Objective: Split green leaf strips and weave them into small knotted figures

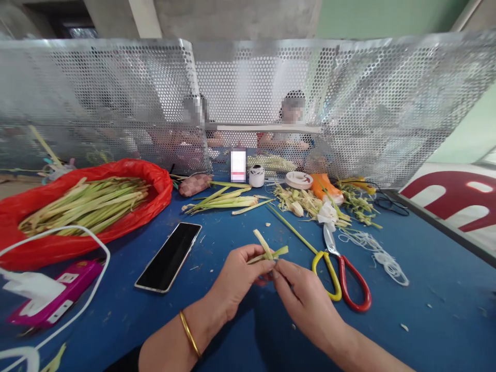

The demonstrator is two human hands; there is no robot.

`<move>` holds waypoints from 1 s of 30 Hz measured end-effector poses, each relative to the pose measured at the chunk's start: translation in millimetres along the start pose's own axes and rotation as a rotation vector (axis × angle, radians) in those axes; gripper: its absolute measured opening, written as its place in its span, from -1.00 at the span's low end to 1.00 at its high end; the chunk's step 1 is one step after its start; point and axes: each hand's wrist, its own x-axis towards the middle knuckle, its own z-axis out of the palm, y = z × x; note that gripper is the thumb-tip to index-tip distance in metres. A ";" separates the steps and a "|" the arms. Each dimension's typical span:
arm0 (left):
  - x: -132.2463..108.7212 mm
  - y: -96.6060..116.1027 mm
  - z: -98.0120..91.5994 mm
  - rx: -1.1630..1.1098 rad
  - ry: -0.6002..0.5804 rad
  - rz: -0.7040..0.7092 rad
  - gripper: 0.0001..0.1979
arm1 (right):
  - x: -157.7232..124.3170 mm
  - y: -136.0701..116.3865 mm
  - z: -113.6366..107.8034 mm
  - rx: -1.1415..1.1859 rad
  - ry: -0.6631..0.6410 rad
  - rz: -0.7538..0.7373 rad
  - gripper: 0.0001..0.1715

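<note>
My left hand (248, 274) is closed around a few pale green leaf strips (263, 245). Two of them cross above the thumb, one pointing up, the other out to the right. My right hand (304, 294) touches the left at its fingertips, pinched together beside the strips. Whatever lies between those right fingertips is hidden. Scissors (354, 284) with one yellow and one red handle lie just right of the right hand, blades pointing away. A long green stem (290, 227) runs up to the yellow handle.
At left, a red plastic bag (155, 206) holds many strips, near a phone (170, 258) and a magenta power strip (58, 299). Behind lie leaves (228, 199), a thread spool (256, 176), a tape roll (299, 180) and scraps. White string (389, 263) lies right. Beyond a perforated screen (248, 77) sit people.
</note>
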 end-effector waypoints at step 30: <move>-7.1 -2.7 4.1 0.072 -0.227 -0.207 -0.74 | 18.5 6.2 -22.4 0.679 -0.088 0.348 -0.66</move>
